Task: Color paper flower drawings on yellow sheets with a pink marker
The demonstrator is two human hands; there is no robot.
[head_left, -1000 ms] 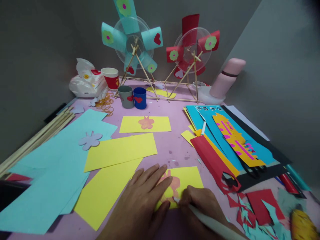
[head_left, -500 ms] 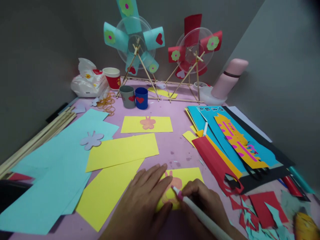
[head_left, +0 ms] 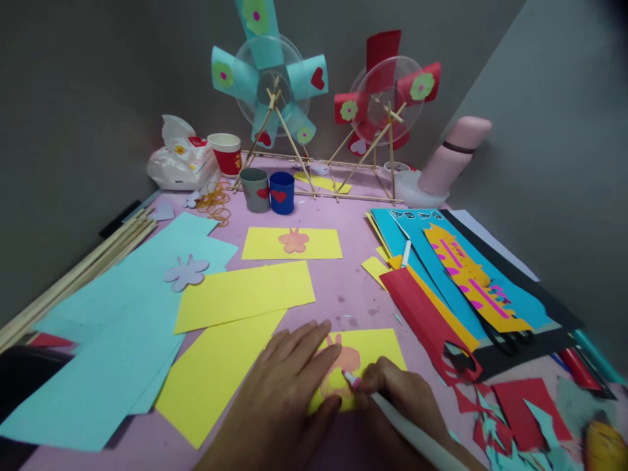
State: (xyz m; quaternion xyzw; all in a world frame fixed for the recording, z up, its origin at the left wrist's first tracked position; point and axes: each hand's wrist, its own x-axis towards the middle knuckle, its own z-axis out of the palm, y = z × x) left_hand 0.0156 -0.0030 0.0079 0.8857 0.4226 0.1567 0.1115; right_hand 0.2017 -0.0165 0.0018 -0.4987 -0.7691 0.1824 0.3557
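My left hand (head_left: pixel 289 386) lies flat, fingers stretched out, over the left part of a small yellow card (head_left: pixel 380 343). On that card is a partly coloured pink butterfly drawing (head_left: pixel 348 356), its lower left partly hidden by my fingers. My right hand (head_left: pixel 402 399) grips a white marker (head_left: pixel 407 425) with a pink tip, which points at the middle of the drawing. Beyond my hands lies another yellow card (head_left: pixel 255 243) with a fully coloured pink butterfly (head_left: pixel 294 241). A pale purple butterfly cutout (head_left: pixel 186 273) rests on light blue paper.
Light blue sheets (head_left: pixel 122 327) and plain yellow strips (head_left: pixel 245 294) lie left. Coloured papers (head_left: pixel 422 314) and red scraps (head_left: pixel 530 412) are on the right. Behind stand grey (head_left: pixel 254 191) and blue (head_left: pixel 282 194) cups, two stick-framed paper wheels (head_left: pixel 275 98), and a pink bottle (head_left: pixel 454 154).
The marker tip has shifted slightly right and down on the drawing, with my right hand. My left hand stays on the card. The whole view has moved slightly.
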